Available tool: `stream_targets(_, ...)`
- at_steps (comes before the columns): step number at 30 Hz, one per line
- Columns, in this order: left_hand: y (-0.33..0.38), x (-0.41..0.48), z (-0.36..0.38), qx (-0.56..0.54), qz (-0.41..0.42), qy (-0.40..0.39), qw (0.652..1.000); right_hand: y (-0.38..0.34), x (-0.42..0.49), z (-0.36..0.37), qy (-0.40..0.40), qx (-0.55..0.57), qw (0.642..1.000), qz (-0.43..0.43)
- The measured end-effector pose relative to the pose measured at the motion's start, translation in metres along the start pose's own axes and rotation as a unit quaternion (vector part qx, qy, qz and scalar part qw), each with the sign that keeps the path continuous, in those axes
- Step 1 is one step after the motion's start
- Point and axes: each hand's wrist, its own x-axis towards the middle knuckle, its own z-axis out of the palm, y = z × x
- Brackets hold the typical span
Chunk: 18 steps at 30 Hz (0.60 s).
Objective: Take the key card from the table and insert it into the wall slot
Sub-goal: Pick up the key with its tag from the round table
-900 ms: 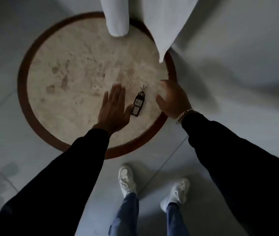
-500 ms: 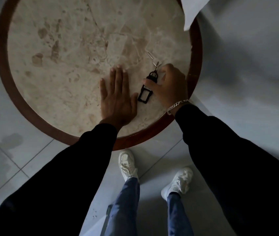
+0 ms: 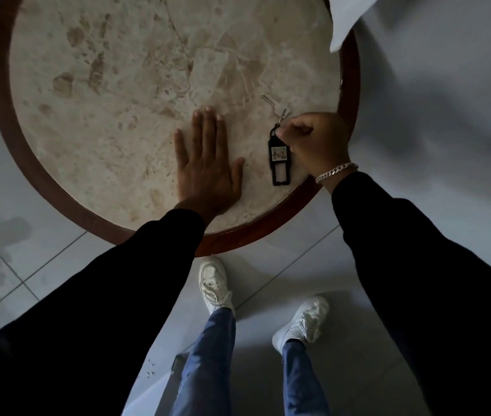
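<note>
Round table [image 3: 350, 94] with mottled beige marble top and dark reddish-brown wooden rim, seen from directly above. Pale grey floor tiles [image 3: 43, 265] beneath, thin grout lines, a few darker blotches at left. Dim light; soft shadow across the floor at right. White fabric corner [image 3: 349, 22] overhanging the table rim at upper right. Left hand [image 3: 208, 163] flat on the marble, palm down, fingers extended and close together, thumb out to the side. Right hand [image 3: 316, 139] curled, fingertips pinching the top end of the key card [image 3: 280, 159], a black oblong plastic fob lying near the table's near-right edge, just beside the left thumb but not touching it. Lower end of fob resting on the marble; rectangular cut-out window in lower half. Small pale label on upper half, handwritten "402". Metal ring at fob's top linked to a silver key [image 3: 274, 102] lying on the marble beyond the right hand. Silver chain bracelet [image 3: 337, 171] on right wrist. Black sleeves [image 3: 118, 280] on both arms. Blue jeans [image 3: 208, 355] and white sneakers [image 3: 214, 283] on the floor below the table edge.
</note>
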Motion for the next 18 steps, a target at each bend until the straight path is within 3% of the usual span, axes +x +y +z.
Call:
stream_targets(5,0.016,-0.008,0.005,-0.002,-0.018,0.001,1.000,0.002,-0.005,0.008,-0.027,-0.076,0.996,-0.025)
stream_targets(18,0.028,-0.017,0.010,0.007,0.027,0.009,1.000,0.017,0.006,-0.020,-0.157,0.073,0.977,0.121)
